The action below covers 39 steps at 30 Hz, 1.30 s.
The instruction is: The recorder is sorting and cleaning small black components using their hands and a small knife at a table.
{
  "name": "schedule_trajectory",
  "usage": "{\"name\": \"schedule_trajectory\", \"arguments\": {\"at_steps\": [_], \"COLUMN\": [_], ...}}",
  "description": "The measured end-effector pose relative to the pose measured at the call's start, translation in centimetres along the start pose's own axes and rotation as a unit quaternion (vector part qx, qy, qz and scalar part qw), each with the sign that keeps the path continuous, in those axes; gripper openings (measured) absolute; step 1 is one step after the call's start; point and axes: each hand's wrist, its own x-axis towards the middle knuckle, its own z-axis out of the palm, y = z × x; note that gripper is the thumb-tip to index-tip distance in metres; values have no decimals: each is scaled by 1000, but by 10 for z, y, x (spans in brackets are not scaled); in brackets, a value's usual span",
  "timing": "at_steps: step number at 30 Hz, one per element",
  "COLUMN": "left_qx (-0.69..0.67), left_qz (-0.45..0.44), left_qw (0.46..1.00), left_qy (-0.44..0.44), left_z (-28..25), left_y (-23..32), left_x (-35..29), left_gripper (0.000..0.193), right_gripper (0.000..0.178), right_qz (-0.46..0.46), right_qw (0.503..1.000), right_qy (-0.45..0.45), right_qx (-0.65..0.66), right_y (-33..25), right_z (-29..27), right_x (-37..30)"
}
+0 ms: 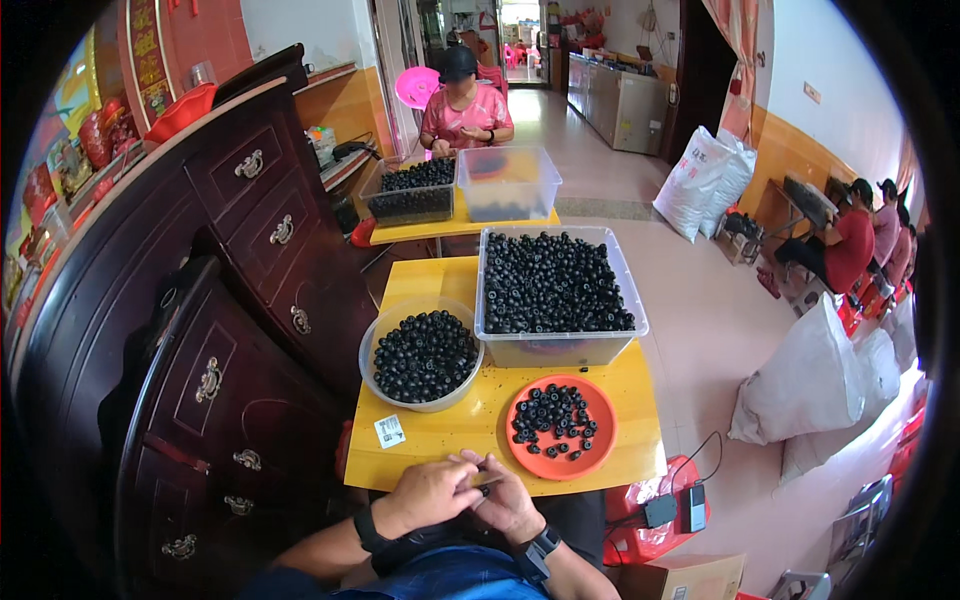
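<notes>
While our left hand (425, 493) and right hand (507, 500) meet at the near edge of the yellow wooden counter (440, 435), both pinch a small dark piece (484, 485) between the fingertips, so we judge a fitting step is in hand. At one o'clock from them lies the round orange plastic plate (603, 425) of small black rings (553, 418); at eleven o'clock, the clear round bowl (367, 362) of more. Next calls for a careful, aligned press.
</notes>
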Motion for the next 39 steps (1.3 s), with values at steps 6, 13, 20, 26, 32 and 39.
{"name": "schedule_trajectory", "arguments": {"at_steps": [6, 13, 20, 26, 32, 39], "left_qx": [35, 49, 88, 53, 87, 33], "left_qz": [-4, -4, -51, -40, -34, -36], "left_qw": [999, 996, 991, 984, 983, 990], "left_qy": [8, 69, 90, 167, 158, 130], "left_z": [33, 41, 44, 15, 13, 9], "left_y": [2, 10, 21, 34, 26, 31], "left_x": [-15, -22, -38, -44, -52, -50], "left_gripper": [23, 22, 19, 21, 25, 25], "right_gripper": [37, 31, 26, 18, 20, 14], "right_qz": [-30, -40, -26, -8, 79, 52], "right_qw": [999, 999, 1000, 999, 994, 991], "right_qy": [38, -3, 2, 27, 12, -25], "right_qx": [-7, 16, -15, -26, -80, -118], "right_y": [9, 14, 21, 22, 28, 26], "right_z": [6, -8, -3, -8, -20, -8], "right_x": [-9, -6, -16, -17, -24, -31]}}
